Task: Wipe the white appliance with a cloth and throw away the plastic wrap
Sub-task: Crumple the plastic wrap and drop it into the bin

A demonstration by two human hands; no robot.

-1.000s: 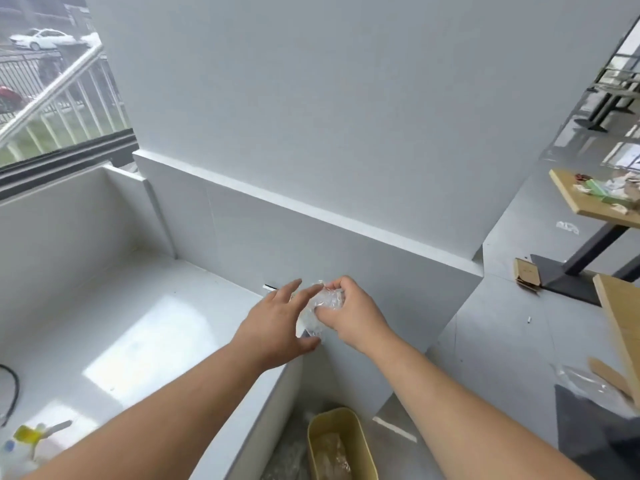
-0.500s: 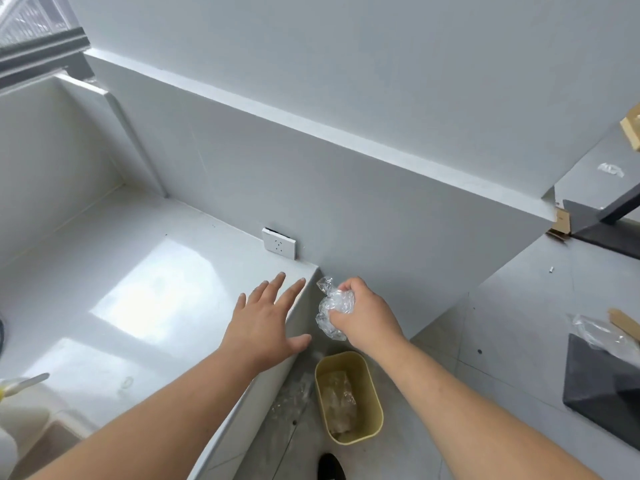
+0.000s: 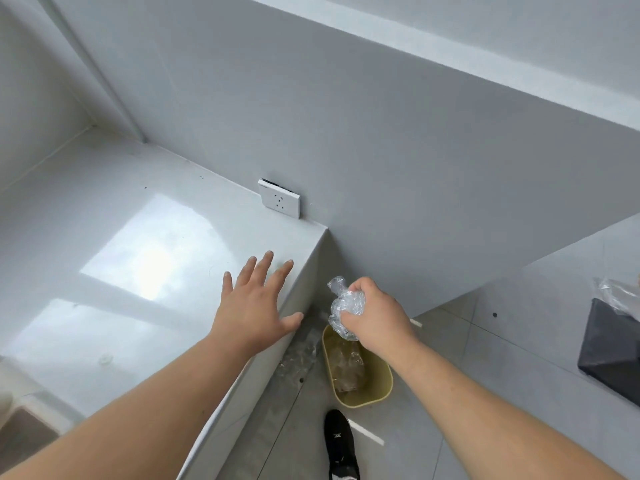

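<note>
My right hand (image 3: 375,315) is closed around a crumpled ball of clear plastic wrap (image 3: 344,308). It holds the ball in the air directly above a small yellow bin (image 3: 377,386) that stands on the floor with more clear plastic inside. My left hand (image 3: 254,304) is spread flat, fingers apart, over the right end of the white countertop (image 3: 138,271), and holds nothing. The white appliance and the cloth are out of sight.
A white wall socket (image 3: 280,202) sits at the back of the countertop. Loose clear plastic (image 3: 298,355) lies on the grey floor beside the bin. My black shoe (image 3: 341,445) is below the bin. A dark box with plastic (image 3: 609,341) lies at the right.
My left hand let go of the wrap and spread over the countertop. My right hand carried the crumpled wrap down and over the yellow bin. The view tilted downward.
</note>
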